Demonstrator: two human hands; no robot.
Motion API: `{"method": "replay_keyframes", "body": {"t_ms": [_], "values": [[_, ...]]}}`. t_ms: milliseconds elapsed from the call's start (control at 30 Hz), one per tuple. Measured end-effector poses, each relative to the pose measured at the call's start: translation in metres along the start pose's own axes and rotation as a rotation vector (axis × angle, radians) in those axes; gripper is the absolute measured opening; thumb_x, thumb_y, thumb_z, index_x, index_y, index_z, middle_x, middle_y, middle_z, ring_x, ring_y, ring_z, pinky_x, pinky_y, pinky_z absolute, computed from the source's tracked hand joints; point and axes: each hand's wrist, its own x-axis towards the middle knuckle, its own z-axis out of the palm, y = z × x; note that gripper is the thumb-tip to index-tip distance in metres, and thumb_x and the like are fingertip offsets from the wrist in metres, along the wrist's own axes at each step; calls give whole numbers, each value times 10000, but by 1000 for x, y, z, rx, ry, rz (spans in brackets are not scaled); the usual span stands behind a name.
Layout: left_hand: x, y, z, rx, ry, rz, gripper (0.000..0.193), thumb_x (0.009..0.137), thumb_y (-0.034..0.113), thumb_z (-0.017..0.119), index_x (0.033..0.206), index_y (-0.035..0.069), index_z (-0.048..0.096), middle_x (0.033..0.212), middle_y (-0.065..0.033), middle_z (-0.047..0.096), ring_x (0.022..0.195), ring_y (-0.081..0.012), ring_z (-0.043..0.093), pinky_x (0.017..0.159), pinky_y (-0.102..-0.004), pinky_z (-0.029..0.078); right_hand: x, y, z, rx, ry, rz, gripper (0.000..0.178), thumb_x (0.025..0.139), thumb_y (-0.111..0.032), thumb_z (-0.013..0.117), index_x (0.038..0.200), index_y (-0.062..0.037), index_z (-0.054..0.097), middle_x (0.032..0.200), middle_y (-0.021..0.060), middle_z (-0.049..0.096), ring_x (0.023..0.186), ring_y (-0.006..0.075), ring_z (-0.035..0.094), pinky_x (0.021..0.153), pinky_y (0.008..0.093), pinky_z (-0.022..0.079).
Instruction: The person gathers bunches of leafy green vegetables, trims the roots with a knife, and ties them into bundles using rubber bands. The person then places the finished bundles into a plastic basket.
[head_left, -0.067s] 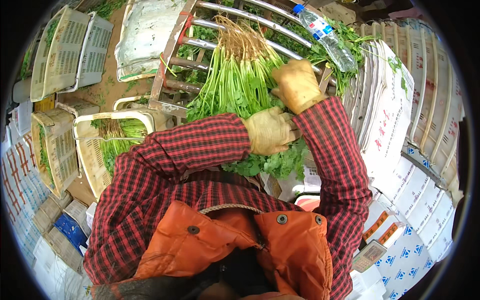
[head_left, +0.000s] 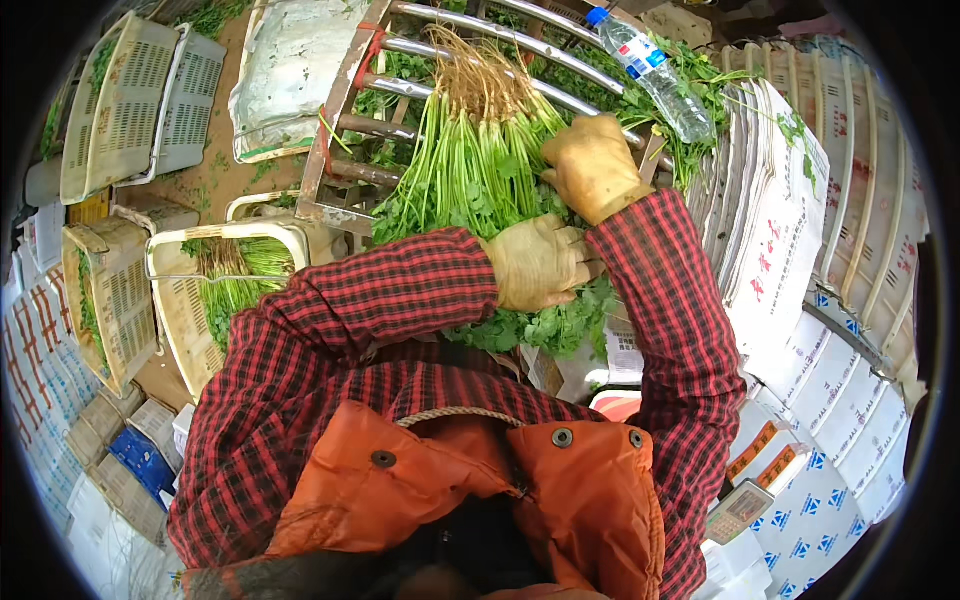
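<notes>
A large bunch of coriander [head_left: 470, 150] lies on a metal rack [head_left: 345, 110], its pale roots away from me and its leaves toward me. My left hand [head_left: 540, 262], in a pale, stained glove, rests palm down across the leaves with its fingers stretched to the right. At the right edge of the bunch, my right hand [head_left: 593, 168], gloved the same way, is curled closed against the stems. Its fingertips are hidden beneath it. The hands are close together, and leaves show below my left hand.
A plastic bottle with a blue cap [head_left: 650, 75] lies at the back right. Beside it stands a stack of folded newspapers [head_left: 770, 210]. A crate with more coriander [head_left: 170, 290] stands at the left, near other crates [head_left: 115, 100]. A calculator [head_left: 738, 512] sits at the lower right.
</notes>
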Motion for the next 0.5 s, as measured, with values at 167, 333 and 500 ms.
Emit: {"method": "replay_keyframes", "body": {"t_ms": [167, 333, 500], "values": [[-7, -7, 21, -87, 14, -43, 551, 816, 375, 632, 1287, 121, 503, 1295, -57, 526, 1200, -208, 493, 977, -389, 384, 34, 30, -9, 60, 257, -150, 136, 788, -131, 662, 666, -84, 624, 656, 86, 614, 655, 258, 597, 643, 394, 490], [-1, -6, 13, -158, -22, 6, 556, 821, 373, 631, 1284, 93, 503, 1294, -69, 535, 1212, -212, 489, 982, -382, 385, 85, 102, -41, 296, 698, 256, 367, 825, -265, 649, 1079, -4, 607, 866, 214, 663, 831, 327, 642, 757, 411, 504], [-5, -10, 14, -196, 38, 44, 533, 838, 369, 606, 1283, 90, 514, 1296, -86, 536, 1212, -223, 490, 981, -379, 376, 67, 108, -66, -177, 873, 496, 482, 701, -243, 755, 1094, -11, 599, 760, 210, 624, 751, 356, 621, 698, 453, 487]]}}
